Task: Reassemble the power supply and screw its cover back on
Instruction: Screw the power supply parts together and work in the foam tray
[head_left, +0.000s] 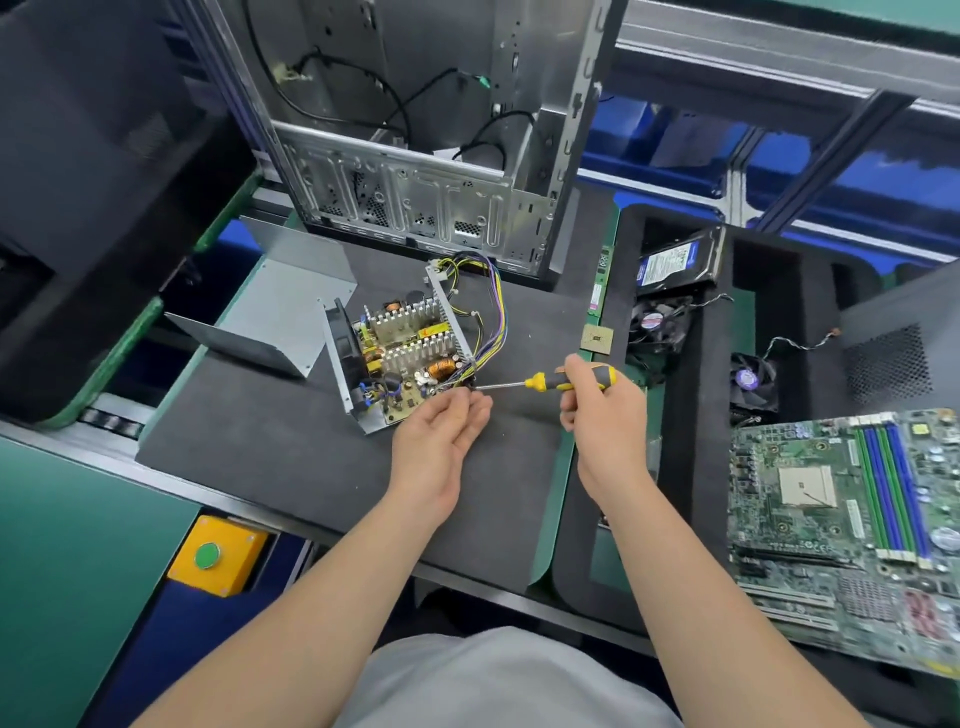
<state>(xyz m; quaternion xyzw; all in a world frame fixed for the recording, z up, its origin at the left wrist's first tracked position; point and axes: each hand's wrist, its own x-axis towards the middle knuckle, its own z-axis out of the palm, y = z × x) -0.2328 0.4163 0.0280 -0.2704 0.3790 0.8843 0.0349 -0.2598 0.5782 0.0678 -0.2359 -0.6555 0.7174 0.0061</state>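
Button box: far left, below the bench edge, we've got a yellow button box (218, 558) with a green button on top.
Cover: our grey metal cover (280, 312) is off the unit. It lies on the dark mat (311, 467) just left of the power supply, bent walls up.
Power supply: and there it is, mid-mat, the power supply (400, 353) with its top open. We see a fan at its left wall, heatsinks and copper coils, and coloured wires spilling out on the right.
Computer case: behind it the bare computer case (415, 156) stands upright, with black cables hanging inside.
Left hand: the left hand (441, 436) is palm up with fingers loosely cupped, tips right at the unit's near right corner. We can't make out anything in it.
Screwdriver: the yellow-and-black screwdriver (545, 382) lies almost level, tip pointing left into that same corner by the wire bundle.
Right hand: the right hand (597, 400) has its fingers wrapped round the screwdriver's handle.
Processor chip: just beyond that hand, a processor chip (597, 339) sits at the mat's right edge.
Hard drive: a hard drive (680, 265) leans in the black foam tray, a small fan (660, 325) in front of it.
Motherboard: far right, a green motherboard (852, 519).
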